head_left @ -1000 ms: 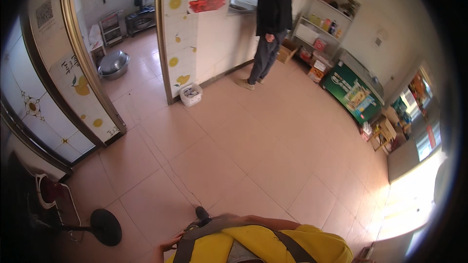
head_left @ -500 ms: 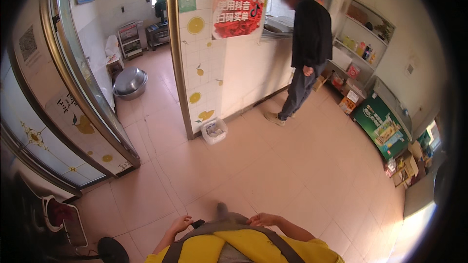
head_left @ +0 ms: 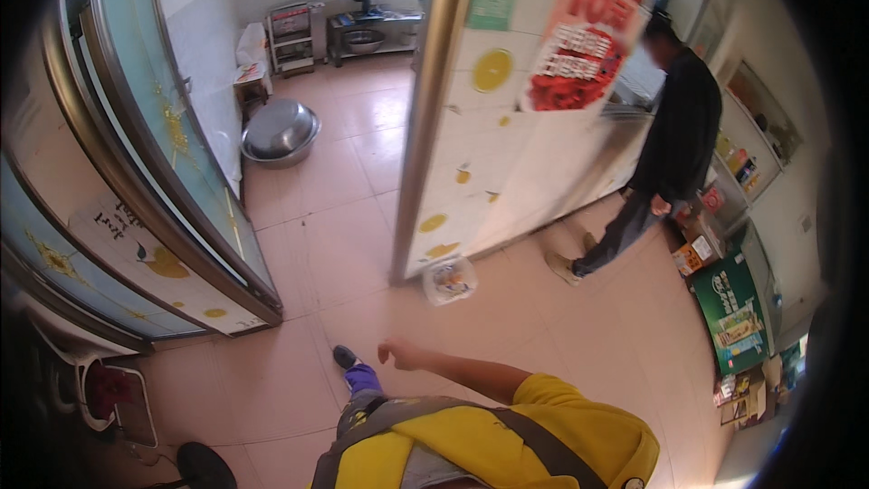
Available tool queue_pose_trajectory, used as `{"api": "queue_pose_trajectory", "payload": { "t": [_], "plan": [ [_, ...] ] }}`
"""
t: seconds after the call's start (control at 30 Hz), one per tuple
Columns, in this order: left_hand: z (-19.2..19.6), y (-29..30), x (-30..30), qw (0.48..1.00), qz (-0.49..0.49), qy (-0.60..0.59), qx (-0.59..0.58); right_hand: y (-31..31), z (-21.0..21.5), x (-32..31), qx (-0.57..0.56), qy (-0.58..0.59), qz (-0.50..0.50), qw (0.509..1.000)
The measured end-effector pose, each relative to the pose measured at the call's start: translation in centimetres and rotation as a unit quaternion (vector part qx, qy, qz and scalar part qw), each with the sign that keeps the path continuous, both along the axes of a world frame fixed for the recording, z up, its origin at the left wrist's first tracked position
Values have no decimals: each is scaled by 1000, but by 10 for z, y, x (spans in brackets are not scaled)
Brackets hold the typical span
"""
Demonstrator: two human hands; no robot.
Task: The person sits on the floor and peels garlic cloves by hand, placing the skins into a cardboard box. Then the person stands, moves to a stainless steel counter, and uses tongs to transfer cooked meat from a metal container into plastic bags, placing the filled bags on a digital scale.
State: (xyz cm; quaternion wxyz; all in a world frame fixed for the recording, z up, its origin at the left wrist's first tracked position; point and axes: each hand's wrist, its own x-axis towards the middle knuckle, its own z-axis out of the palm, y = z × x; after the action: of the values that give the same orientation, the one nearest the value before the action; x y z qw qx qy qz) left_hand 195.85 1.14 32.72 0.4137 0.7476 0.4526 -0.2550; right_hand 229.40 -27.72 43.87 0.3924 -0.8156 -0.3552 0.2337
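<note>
My right hand (head_left: 403, 355) is stretched forward over the tiled floor (head_left: 507, 344), with its bare forearm coming from a yellow sleeve. Its fingers are loosely bent and somewhat apart, and nothing shows in them. Below it and to the left, my foot in a dark shoe (head_left: 344, 357) and a purple cover (head_left: 363, 378) is set forward. My left hand is out of sight. Beyond the right hand, a white plastic bin (head_left: 450, 281) with litter in it stands at the foot of the wall end.
Ahead is a doorway between a glass sliding door (head_left: 149, 118) and a poster-covered wall (head_left: 489, 140). Metal basins (head_left: 281, 133) sit on the floor inside. A person in dark clothes (head_left: 679, 131) stands at a counter on the right, near a green chest (head_left: 735, 303). A chair (head_left: 127, 398) is at lower left.
The view has swung left and nearer the doorway. My right hand has moved from my waist out to the front. My left hand has gone out of view, and a foot has come forward.
</note>
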Motion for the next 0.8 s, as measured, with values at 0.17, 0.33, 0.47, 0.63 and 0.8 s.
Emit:
{"api": "queue_pose_trajectory", "payload": {
  "t": [0.17,0.33,0.47,0.63,0.8],
  "plan": [
    [-26,76,96,999,-47,7,11,53,-7,79,-40,63,101,992],
    [-19,168,286,987,-130,-62,65,81,10,154,-129,77,32,988],
    [22,210,472,956,-110,-273,12,115,27,227,-115,183,-76,973],
    [46,227,608,950,-72,-301,-36,162,20,325,-213,117,-68,968],
    [30,255,647,955,-228,-188,-7,211,23,477,-164,71,-63,982]
  ]
}}
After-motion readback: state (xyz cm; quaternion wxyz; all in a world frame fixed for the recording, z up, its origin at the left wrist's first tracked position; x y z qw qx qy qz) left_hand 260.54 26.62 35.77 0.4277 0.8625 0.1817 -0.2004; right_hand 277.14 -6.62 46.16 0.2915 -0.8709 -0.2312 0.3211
